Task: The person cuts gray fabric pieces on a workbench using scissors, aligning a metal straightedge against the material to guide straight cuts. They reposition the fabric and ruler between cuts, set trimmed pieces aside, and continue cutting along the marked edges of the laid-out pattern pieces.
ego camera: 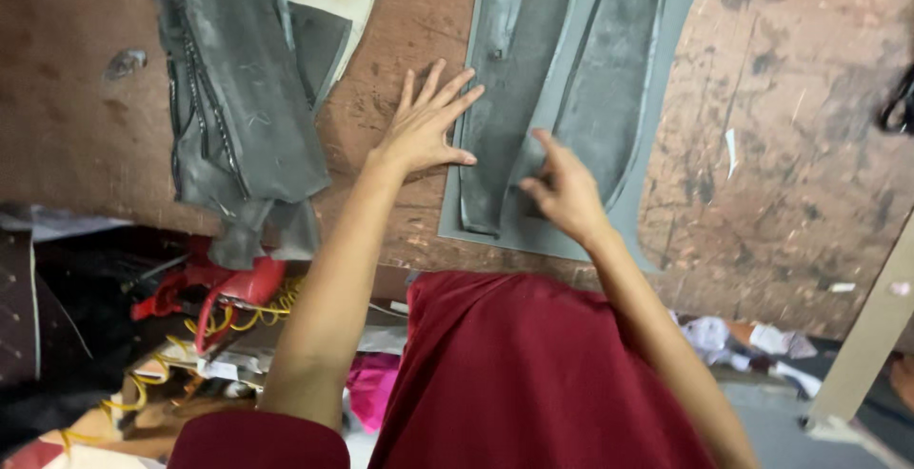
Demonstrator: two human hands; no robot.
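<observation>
Pressing down on a grey cut sheet [533, 98] lying flat on the worn brown table [781, 145], we keep our left hand [424, 126] spread wide, fingers splayed at its left edge. Our right hand [564, 193] rests on the sheet's lower middle, fingers loosely bent, holding nothing. Dark grey pieces [238, 98] lie further left.

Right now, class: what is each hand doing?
Left hand: open, fingers spread, pressing the grey sheet's edge.
Right hand: holding nothing, fingertips on the dark grey strip.
</observation>
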